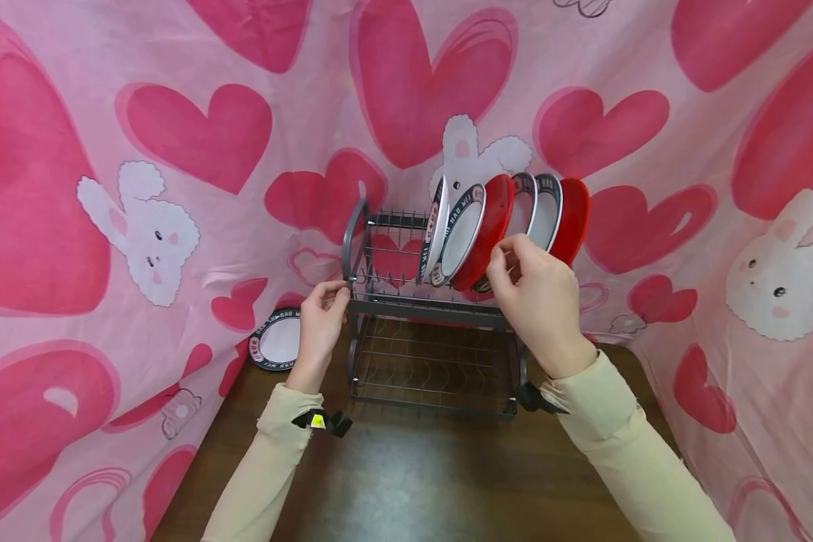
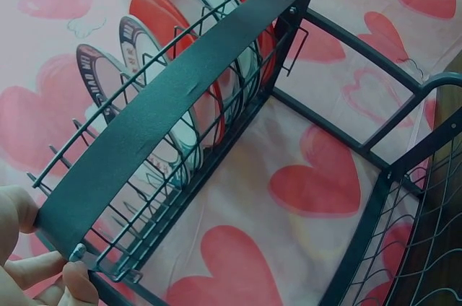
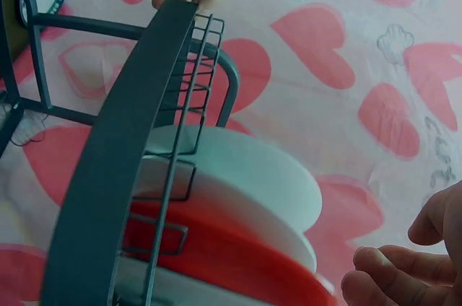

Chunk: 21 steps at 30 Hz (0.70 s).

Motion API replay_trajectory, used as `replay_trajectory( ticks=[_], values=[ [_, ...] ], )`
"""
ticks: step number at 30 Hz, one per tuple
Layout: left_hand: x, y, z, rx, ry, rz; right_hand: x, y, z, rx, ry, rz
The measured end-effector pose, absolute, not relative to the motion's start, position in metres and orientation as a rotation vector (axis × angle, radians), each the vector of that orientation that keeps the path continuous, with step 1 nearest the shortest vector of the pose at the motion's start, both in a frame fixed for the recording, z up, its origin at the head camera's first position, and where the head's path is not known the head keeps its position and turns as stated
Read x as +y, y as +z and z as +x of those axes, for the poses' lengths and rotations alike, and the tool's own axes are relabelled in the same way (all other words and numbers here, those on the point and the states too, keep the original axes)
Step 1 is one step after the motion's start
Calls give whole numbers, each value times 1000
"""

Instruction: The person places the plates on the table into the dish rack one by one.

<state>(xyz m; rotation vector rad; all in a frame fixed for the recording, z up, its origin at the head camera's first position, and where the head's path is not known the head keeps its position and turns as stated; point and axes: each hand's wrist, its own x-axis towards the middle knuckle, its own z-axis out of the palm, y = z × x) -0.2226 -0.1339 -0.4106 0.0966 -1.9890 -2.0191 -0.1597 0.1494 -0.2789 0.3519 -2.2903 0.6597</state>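
Note:
A two-tier dark metal dish rack (image 1: 428,310) stands on the table, with several plates upright in its top tier. Among them are white plates with dark lettered rims (image 1: 462,235) and red plates (image 1: 572,218). My left hand (image 1: 321,324) pinches the rack's front left corner; in the left wrist view its thumb and fingers lie on either side of the bar. In front of the plates hovers my right hand (image 1: 538,301), fingers loosely bent. The right wrist view shows a gap between its thumb and fingers (image 3: 408,270), with nothing held. It hides part of the right-hand plates.
Another white plate with a dark lettered rim (image 1: 278,342) lies on the brown table (image 1: 406,474), left of the rack. The rack's lower wire shelf (image 1: 433,365) holds no plates. A pink heart-patterned cloth (image 1: 210,135) hangs behind and on both sides.

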Motion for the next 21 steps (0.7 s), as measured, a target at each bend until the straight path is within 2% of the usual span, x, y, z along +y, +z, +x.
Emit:
replay_trajectory(
  ticks=[21],
  values=[
    [-135, -411, -223, -1983, -2021, 72, 213, -326, -140, -2260, 680, 175]
  ],
)
